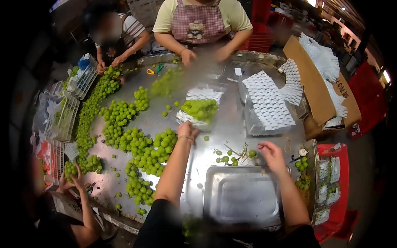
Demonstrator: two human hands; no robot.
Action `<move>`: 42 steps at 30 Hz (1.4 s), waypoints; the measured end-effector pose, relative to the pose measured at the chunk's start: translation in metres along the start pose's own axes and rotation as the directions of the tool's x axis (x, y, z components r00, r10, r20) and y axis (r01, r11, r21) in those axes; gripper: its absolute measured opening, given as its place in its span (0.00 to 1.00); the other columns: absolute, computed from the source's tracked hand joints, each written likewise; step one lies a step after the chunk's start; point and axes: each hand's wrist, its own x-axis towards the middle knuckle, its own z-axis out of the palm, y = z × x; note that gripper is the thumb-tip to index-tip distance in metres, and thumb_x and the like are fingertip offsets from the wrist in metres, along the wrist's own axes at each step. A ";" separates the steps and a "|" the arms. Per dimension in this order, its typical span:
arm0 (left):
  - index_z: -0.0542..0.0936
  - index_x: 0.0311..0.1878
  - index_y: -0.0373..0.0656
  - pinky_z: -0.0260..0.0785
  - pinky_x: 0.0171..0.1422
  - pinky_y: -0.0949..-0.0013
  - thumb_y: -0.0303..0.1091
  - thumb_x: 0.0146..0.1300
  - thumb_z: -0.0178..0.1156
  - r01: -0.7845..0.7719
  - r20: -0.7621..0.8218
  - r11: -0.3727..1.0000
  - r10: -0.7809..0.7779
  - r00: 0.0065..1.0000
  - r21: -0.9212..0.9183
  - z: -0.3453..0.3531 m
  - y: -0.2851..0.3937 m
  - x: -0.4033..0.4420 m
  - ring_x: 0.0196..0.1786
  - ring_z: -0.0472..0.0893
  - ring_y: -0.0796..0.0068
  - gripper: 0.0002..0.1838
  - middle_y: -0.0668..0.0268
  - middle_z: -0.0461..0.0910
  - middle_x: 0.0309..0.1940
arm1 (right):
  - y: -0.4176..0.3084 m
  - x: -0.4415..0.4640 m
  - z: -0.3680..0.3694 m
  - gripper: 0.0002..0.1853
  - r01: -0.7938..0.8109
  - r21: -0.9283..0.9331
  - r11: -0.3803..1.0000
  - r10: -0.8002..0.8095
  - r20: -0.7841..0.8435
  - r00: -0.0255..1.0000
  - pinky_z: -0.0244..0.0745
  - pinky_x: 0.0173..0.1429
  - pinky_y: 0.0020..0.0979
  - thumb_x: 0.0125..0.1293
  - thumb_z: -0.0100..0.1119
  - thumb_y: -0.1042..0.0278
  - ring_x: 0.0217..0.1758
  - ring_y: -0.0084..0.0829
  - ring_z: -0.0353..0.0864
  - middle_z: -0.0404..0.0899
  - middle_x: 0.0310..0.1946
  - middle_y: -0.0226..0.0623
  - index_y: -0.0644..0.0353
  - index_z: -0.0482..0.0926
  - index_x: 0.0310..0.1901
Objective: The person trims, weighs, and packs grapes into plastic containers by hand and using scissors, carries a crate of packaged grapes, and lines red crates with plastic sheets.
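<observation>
Touching white foam wrap point(194, 122) mid-tabletop: left hand point(188, 131), grip can't be told. Glossy, round green grape bunch point(200, 108) sits on the wrap. Right hand point(273, 156) loosely curled, fingers apart, toward right edge. Smooth metal tabletop point(225, 144). Shallow round-cornered tray point(244, 198), near edge. Red crate point(344, 186) past right edge holds grape packs point(329, 180).

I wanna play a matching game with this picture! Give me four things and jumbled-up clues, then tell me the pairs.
Things:
1. metal tray
2. cardboard box
3. left hand
4. apron

Clues:
A. checked, with a bear on it
B. brown, with white wrapping poking out
C. silver and rectangular
D. touching a pack of grapes

Pairs: 1-C, 2-B, 3-D, 4-A
</observation>
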 end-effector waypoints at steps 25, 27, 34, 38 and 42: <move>0.71 0.41 0.36 0.74 0.36 0.74 0.36 0.61 0.49 -0.227 0.171 0.973 0.219 0.961 0.031 -0.199 -0.022 -0.371 0.32 0.79 0.71 0.12 0.58 0.77 0.31 | 0.047 -0.261 -0.107 0.11 -0.308 -0.409 0.859 0.100 -0.456 0.884 0.70 0.40 0.29 0.59 0.45 0.75 0.38 0.29 0.75 0.74 0.36 0.40 0.66 0.71 0.44; 0.70 0.41 0.35 0.73 0.37 0.73 0.34 0.61 0.49 -0.237 0.127 0.971 0.232 0.964 0.028 -0.203 -0.021 -0.373 0.34 0.79 0.70 0.11 0.57 0.77 0.33 | 0.066 -0.266 -0.099 0.13 -0.354 -0.624 0.697 0.049 -0.451 0.891 0.69 0.43 0.33 0.57 0.48 0.75 0.40 0.37 0.74 0.74 0.36 0.45 0.66 0.69 0.45; 0.71 0.41 0.36 0.72 0.42 0.73 0.30 0.60 0.49 -0.285 0.228 0.936 0.237 0.944 0.206 -0.185 -0.040 -0.369 0.39 0.78 0.69 0.09 0.57 0.76 0.38 | 0.103 -0.265 -0.099 0.18 -0.419 -0.774 0.476 0.153 -0.396 0.906 0.65 0.46 0.42 0.49 0.51 0.80 0.43 0.51 0.69 0.70 0.38 0.52 0.65 0.67 0.45; 0.69 0.48 0.37 0.67 0.50 0.70 0.29 0.60 0.48 -0.364 0.347 0.846 0.231 0.909 0.390 -0.151 -0.056 -0.356 0.49 0.73 0.71 0.13 0.58 0.72 0.47 | 0.100 -0.263 -0.101 0.18 -0.386 -0.836 0.389 -0.148 -0.470 0.870 0.65 0.46 0.41 0.48 0.50 0.82 0.44 0.50 0.68 0.69 0.39 0.50 0.64 0.67 0.44; 0.61 0.58 0.35 0.60 0.58 0.71 0.25 0.59 0.47 -0.519 0.471 0.711 0.293 0.832 0.474 -0.119 -0.087 -0.330 0.54 0.69 0.69 0.22 0.56 0.65 0.55 | 0.090 -0.255 -0.105 0.19 -0.413 -0.862 0.293 -0.084 -0.453 0.887 0.66 0.47 0.40 0.49 0.50 0.81 0.44 0.47 0.70 0.71 0.39 0.48 0.63 0.67 0.46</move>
